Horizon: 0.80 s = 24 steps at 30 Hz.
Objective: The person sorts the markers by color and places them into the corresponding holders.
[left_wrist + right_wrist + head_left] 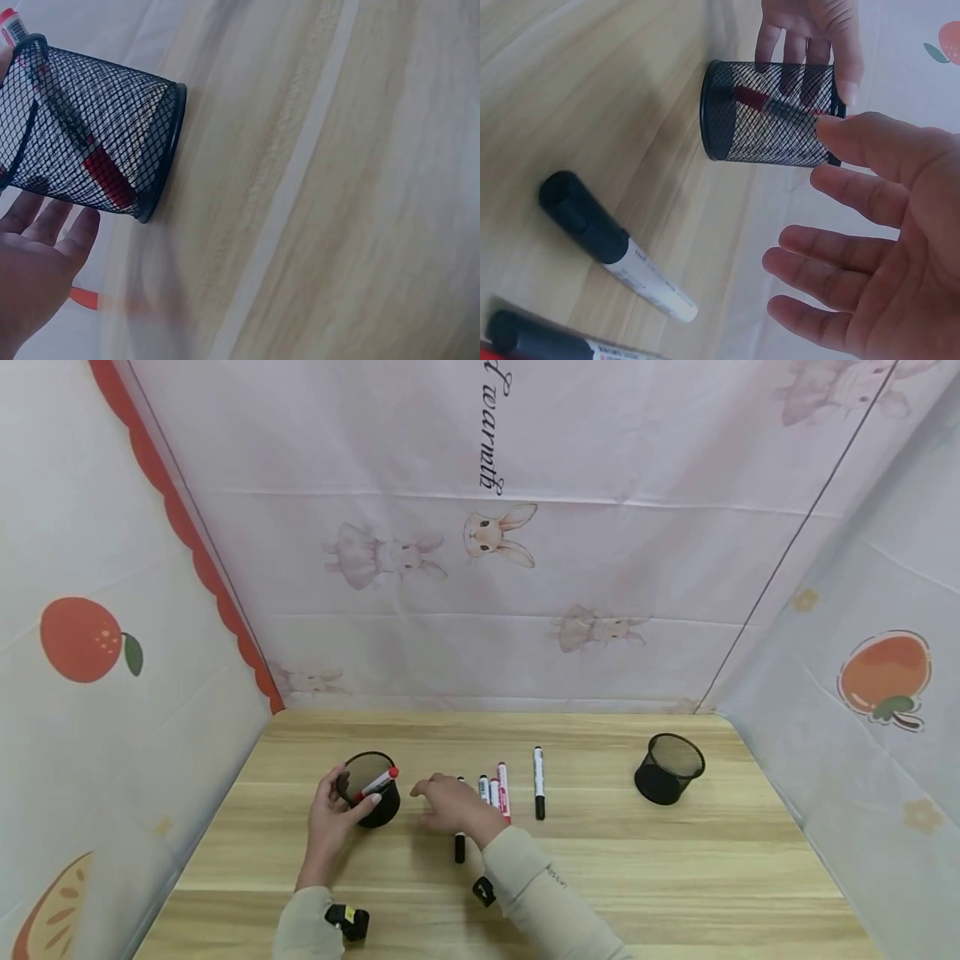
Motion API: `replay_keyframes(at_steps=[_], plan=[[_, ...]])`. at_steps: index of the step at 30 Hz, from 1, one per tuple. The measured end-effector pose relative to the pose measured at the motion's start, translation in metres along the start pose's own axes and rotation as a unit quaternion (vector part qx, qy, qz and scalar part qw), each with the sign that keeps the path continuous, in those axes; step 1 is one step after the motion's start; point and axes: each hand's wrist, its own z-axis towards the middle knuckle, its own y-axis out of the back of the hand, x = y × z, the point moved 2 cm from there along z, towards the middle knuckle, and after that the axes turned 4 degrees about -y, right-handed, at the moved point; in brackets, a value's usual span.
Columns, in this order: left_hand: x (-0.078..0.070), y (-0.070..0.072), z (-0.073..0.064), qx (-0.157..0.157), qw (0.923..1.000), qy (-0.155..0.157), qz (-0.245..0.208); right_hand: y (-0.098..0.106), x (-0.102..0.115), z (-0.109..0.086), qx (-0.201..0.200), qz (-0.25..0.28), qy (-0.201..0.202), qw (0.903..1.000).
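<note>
My left hand (330, 827) holds a black mesh pen cup (386, 810) on the left part of the table, thumb at the rim and fingers round its far side. Inside the cup leans a red-capped whiteboard marker (378, 782), its upper end poking above the rim; the mesh shows its red lower end (109, 176). Just right of the cup is my right hand (453, 806), with spread, slightly bent fingers and nothing in them. A black-and-white marker (592, 225) lies on the table below that hand, partly covered by it in the head view.
Several markers lie beside my right wrist, among them a red-and-white marker (503, 785) and a black-and-white marker (484, 789). Farther right lies another black-and-white marker (539, 777). A second black mesh cup (660, 785) stands at the right. Printed cloth (420, 660) borders the wooden table.
</note>
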Motion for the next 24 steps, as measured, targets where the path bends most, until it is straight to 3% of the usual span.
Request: replay_keyframes(at_steps=[8,24], plan=[[-0.001,-0.002,-0.001,0.002,0.9998,0.003,-0.018,-0.001,-0.014,-0.003,0.003,-0.002,-0.026,0.9997],[-0.001,0.000,-0.003,0.009,0.9999,0.006,-0.006,-0.002,-0.046,-0.014,-0.010,-0.003,-0.054,0.9985]])
